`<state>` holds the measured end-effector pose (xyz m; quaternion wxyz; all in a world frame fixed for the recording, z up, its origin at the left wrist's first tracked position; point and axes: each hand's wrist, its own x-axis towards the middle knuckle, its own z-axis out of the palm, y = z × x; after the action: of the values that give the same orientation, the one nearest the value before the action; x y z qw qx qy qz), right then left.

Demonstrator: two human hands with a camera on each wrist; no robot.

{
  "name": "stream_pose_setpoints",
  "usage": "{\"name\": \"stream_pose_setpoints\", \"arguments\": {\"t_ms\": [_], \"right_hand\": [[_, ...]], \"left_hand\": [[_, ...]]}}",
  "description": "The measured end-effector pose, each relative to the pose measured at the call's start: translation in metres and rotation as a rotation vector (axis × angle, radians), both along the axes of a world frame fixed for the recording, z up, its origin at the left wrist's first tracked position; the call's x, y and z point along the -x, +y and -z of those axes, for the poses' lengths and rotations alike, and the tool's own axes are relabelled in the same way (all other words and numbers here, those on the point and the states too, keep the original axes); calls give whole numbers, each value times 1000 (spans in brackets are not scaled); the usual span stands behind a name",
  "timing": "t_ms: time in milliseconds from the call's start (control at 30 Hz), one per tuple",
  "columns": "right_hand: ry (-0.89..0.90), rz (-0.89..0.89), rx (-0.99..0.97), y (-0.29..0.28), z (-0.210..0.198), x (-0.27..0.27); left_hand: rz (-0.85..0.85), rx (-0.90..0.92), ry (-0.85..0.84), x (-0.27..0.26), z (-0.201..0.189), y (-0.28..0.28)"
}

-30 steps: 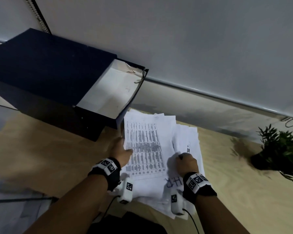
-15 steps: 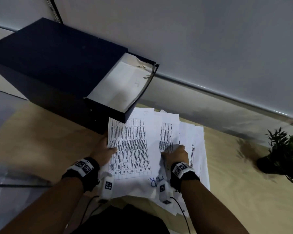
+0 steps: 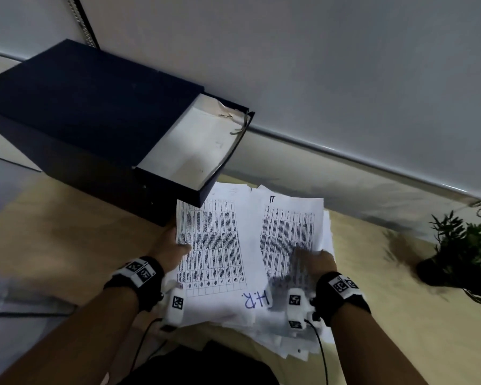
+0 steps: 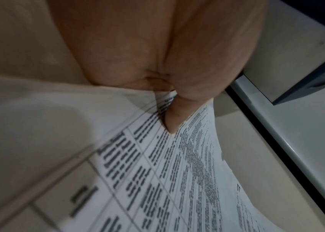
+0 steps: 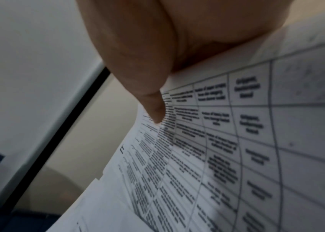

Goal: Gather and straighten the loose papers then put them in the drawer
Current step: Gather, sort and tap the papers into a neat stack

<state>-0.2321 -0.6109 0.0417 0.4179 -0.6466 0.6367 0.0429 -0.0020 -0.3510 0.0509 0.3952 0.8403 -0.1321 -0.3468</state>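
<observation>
Both hands' fingers hide beneath the papers [image 3: 228,245]; print blurred.

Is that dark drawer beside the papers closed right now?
No, the drawer is pulled out of the dark box, its pale inside showing, just above the papers.

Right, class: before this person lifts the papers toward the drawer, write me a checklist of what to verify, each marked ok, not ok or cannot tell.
1. Drawer pulled open: ok.
2. Drawer has room: ok, its white floor shows bare.
3. Left hand grips the stack's left edge, thumb on top: ok.
4. Right hand grips the right edge: ok.
5. Papers squared up: not ok, sheets fan out at the near and right edges.
6. Every sheet within the hands' hold: cannot tell.
</observation>
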Motion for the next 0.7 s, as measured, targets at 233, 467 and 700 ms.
{"name": "stream_pose_setpoints", "arguments": {"t_ms": [233, 467, 700], "right_hand": [[-49, -206, 440, -4, -48, 13], [-239, -147, 767, -44, -180, 34], [-316, -87, 406, -40, -141, 26]], "left_hand": [[-19, -100, 28, -10, 9, 4], [21, -157, -76, -9, 12, -10], [228, 52, -91, 13, 16, -44]]}}
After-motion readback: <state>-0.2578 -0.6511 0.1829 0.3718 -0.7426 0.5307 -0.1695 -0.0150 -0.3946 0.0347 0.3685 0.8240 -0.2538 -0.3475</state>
